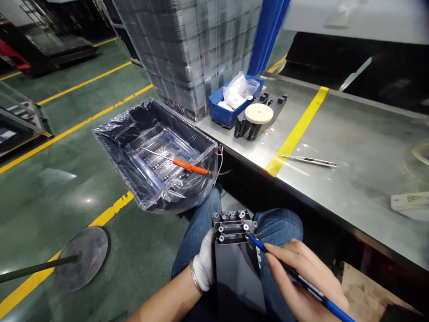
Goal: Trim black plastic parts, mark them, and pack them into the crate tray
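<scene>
My left hand, in a white glove, grips the left side of a long black plastic part standing over my lap. Its far end carries ribs and several pale round bosses. My bare right hand is closed round a slim blue-and-black pen, held like a writing tool. The blue tip of the pen touches or nearly touches a boss at the right of the part's ribbed end. Part of my left hand's fingers is hidden behind the black part.
A plastic-lined dark crate stands left, with an orange-handled screwdriver across it. On the metal table are a blue bin, black parts under a cream disc, and tweezers. Wrapped stacked crates rise behind.
</scene>
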`<state>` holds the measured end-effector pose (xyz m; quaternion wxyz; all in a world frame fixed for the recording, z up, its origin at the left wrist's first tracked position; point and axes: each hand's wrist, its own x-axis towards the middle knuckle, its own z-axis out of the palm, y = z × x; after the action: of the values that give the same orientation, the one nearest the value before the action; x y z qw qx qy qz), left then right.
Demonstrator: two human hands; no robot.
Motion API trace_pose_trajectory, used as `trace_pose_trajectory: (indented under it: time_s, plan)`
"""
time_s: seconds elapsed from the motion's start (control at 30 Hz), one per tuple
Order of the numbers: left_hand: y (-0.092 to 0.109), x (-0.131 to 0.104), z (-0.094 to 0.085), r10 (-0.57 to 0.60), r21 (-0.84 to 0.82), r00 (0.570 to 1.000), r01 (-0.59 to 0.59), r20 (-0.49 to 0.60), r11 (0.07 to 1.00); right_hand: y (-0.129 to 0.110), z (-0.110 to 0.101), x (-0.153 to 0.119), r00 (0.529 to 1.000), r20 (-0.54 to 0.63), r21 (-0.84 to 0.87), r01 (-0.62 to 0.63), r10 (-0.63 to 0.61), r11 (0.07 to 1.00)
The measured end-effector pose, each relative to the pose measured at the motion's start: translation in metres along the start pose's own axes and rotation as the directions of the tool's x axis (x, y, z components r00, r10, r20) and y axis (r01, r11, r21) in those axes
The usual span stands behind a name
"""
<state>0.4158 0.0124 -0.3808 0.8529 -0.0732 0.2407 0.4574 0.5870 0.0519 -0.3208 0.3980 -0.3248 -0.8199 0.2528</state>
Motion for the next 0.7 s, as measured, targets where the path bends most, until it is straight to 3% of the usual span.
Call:
trace_pose_trajectory:
  time_s: [0.2, 0.43, 0.7]
  plan:
    - [-0.001, -0.001, -0.005, -0.049, 0.025, 0.999, 0.049, -0.006, 0.998, -0.001, 0.003, 0.003, 1.000, -0.018, -0.001, -0.010, 0.010, 1.000]
    - [-0.002, 0.003, -0.012, -0.006, 0.043, 0.986, -0.001, 0.169, 0.999, 0.003, 0.007, 0.006, 0.999, -0.044, 0.029, -0.021, 0.023, 0.999]
    - [-0.001, 0.001, -0.014, -0.016, 0.014, 0.999, 0.016, 0.032, 1.000, 0.012, 0.004, 0.001, 0.988, -0.142, -0.049, -0.071, 0.064, 0.996]
